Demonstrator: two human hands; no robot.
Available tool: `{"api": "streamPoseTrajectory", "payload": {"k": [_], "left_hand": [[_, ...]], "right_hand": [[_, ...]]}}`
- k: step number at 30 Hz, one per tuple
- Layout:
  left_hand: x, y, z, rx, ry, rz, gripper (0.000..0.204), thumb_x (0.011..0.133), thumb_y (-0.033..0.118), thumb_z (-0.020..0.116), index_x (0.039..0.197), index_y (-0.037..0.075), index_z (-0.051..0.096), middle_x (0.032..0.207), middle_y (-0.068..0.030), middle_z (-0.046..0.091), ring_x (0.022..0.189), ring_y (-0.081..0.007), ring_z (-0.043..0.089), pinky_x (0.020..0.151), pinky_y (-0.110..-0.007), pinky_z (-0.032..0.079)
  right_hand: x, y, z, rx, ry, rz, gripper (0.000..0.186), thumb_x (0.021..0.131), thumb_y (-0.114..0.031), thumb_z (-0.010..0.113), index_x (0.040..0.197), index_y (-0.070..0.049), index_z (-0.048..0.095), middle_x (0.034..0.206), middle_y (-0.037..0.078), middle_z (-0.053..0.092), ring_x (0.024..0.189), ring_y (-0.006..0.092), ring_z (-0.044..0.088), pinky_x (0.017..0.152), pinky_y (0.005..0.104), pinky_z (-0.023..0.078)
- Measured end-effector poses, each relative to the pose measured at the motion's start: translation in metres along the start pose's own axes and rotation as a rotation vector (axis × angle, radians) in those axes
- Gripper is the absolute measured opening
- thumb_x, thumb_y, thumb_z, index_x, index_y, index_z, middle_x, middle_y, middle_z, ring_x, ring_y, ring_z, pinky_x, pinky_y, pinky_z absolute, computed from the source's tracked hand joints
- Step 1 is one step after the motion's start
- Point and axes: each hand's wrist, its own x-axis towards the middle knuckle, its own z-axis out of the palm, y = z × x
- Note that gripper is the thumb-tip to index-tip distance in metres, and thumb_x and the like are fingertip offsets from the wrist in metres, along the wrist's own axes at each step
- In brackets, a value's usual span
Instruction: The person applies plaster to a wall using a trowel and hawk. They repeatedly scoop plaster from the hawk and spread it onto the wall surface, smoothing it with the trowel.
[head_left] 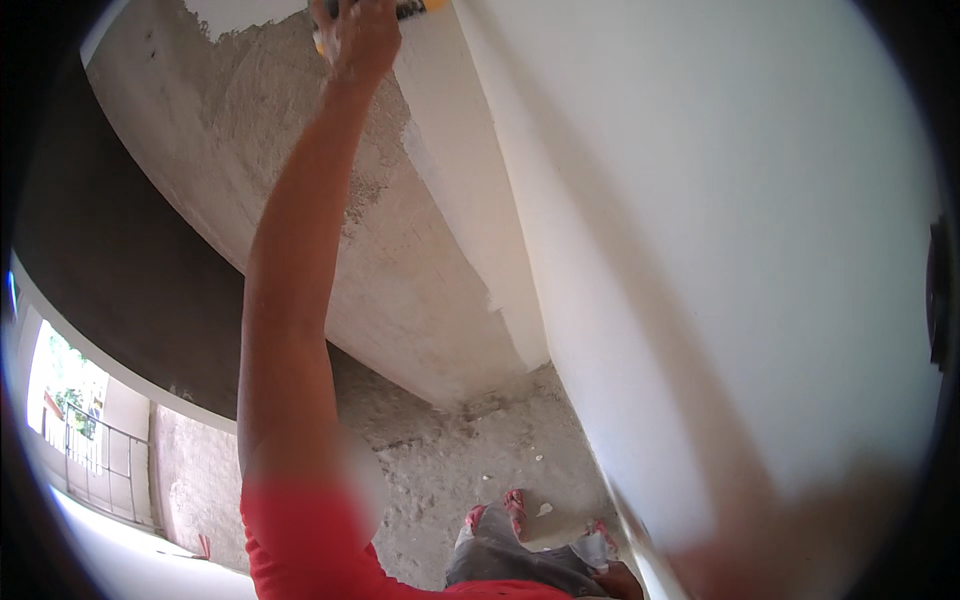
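Observation:
My left arm stretches up along the wall, and my left hand is closed around a wide putty knife with a black body and orange-yellow ends. It is at the top edge of the picture, so its blade is mostly cut off. The tool lies against a rough grey plastered wall, beside a smooth pale strip of filler that runs down along the corner. A white patch shows left of the hand. Low at my right side, part of my right hand shows; its fingers cannot be made out.
A smooth white wall rises close on my right, with a shadow across it. The rough concrete floor has small white crumbs. At left are a dark band and a bright opening with a metal railing. A dark object sits at the far right.

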Motion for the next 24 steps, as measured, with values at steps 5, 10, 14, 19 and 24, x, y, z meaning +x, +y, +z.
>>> {"api": "streamPoseTrajectory", "payload": {"k": [5,10,14,19,24], "left_hand": [[0.015,0.019,0.011,-0.049,0.018,-0.046,0.058,0.084,0.006,0.051,0.142,0.008,0.042,0.138,-0.0109,0.051,0.128,-0.0329,0.045,0.112,-0.054,0.024],[-0.009,0.029,0.050,-0.022,0.059,-0.055,0.056,0.087,0.007,0.048,0.143,0.008,0.040,0.143,-0.0103,0.046,0.131,-0.0324,0.041,0.114,-0.053,0.020],[-0.043,0.071,0.050,0.142,-0.038,-0.021,0.067,0.085,0.004,0.054,0.147,0.021,0.035,0.144,-0.0029,0.047,0.132,-0.0297,0.042,0.109,-0.062,0.022],[-0.131,0.078,0.007,-0.186,-0.226,0.075,0.060,0.086,0.006,0.056,0.143,0.014,0.041,0.140,-0.0058,0.051,0.127,-0.0342,0.047,0.108,-0.064,0.020],[-0.028,0.012,-0.019,-0.166,0.013,0.032,0.060,0.084,0.008,0.059,0.140,0.017,0.043,0.140,-0.0057,0.050,0.128,-0.0357,0.044,0.106,-0.065,0.023]], "right_hand": [[0.015,0.003,-0.006,-0.524,-0.179,0.153,0.038,0.080,-0.032,0.067,0.100,0.001,0.068,0.088,0.019,0.067,0.084,0.0287,0.062,0.073,0.0425,0.048],[0.016,0.027,-0.008,-0.577,-0.129,0.105,0.035,0.079,-0.030,0.067,0.096,0.001,0.069,0.084,0.019,0.068,0.077,0.0315,0.063,0.069,0.0457,0.048],[-0.007,0.036,-0.009,-0.586,-0.011,-0.302,0.032,0.081,-0.028,0.064,0.094,0.000,0.069,0.083,0.019,0.067,0.075,0.0330,0.063,0.067,0.0455,0.048],[-0.003,0.017,-0.015,-0.371,-0.167,0.153,0.032,0.086,-0.031,0.061,0.096,-0.001,0.068,0.082,0.020,0.067,0.076,0.0334,0.063,0.070,0.0441,0.047],[-0.039,-0.143,0.029,-0.455,-0.178,0.274,0.036,0.088,-0.034,0.059,0.097,-0.001,0.069,0.085,0.018,0.068,0.078,0.0280,0.063,0.070,0.0419,0.047]]}}
